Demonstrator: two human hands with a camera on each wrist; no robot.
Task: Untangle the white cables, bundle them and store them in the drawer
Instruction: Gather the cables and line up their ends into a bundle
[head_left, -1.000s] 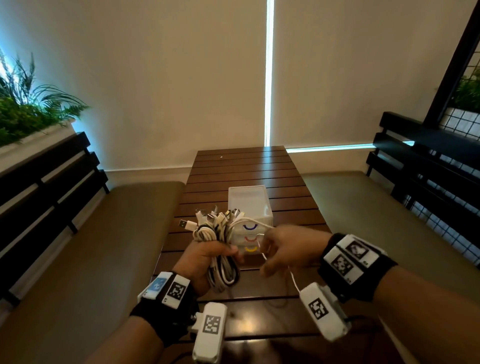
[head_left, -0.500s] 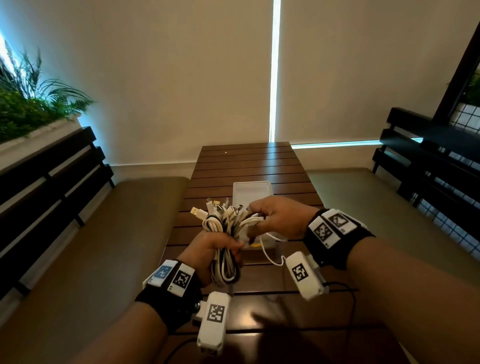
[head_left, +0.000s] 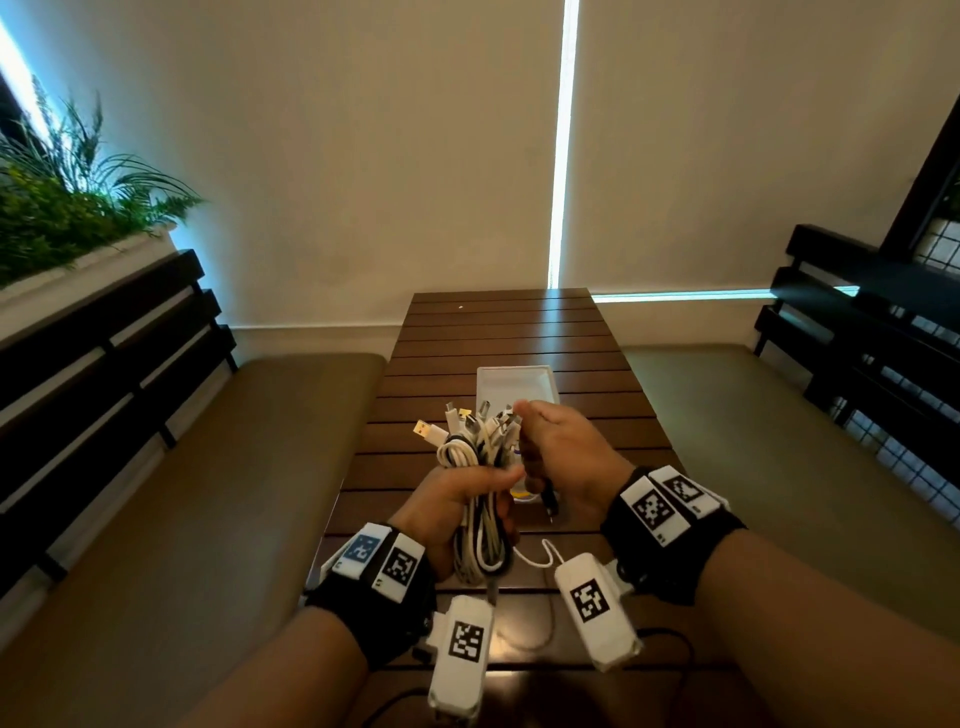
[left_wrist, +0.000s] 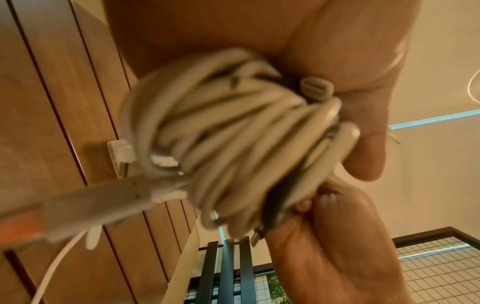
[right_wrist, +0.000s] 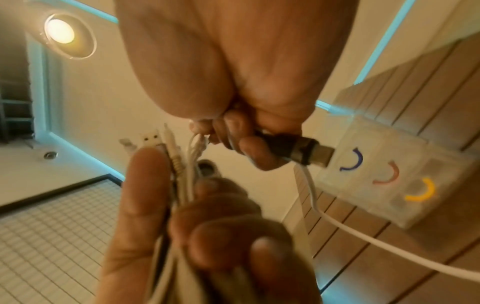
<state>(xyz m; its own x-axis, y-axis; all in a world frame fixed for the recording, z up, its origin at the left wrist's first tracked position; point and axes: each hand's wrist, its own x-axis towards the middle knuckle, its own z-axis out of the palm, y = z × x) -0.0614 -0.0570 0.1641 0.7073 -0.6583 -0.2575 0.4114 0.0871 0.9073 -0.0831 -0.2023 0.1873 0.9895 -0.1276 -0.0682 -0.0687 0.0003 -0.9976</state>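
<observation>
My left hand (head_left: 457, 504) grips a folded bundle of white cables (head_left: 480, 457) upright above the table, connectors sticking out on top. In the left wrist view the bundle's looped end (left_wrist: 233, 144) fills the frame, blurred, with my fingers (left_wrist: 363, 133) curled round it. My right hand (head_left: 540, 447) is close against the bundle's top right. It holds a dark USB plug (right_wrist: 298, 152), and a white cable (right_wrist: 363, 242) trails from there. A slack loop (head_left: 540, 558) hangs below the hands. The white drawer unit (head_left: 511, 382) stands just behind the hands, its drawers shut (right_wrist: 384, 176).
The slatted wooden table (head_left: 498, 332) runs away from me between two padded benches (head_left: 208, 493). Dark slatted backrests (head_left: 93, 353) flank both sides, with plants (head_left: 62, 208) at the upper left. A beige wall closes off the far end.
My right hand has come from the right of the bundle up to its top, drawing the loose white cable in. The hanging loop is shorter. My left hand keeps its hold.
</observation>
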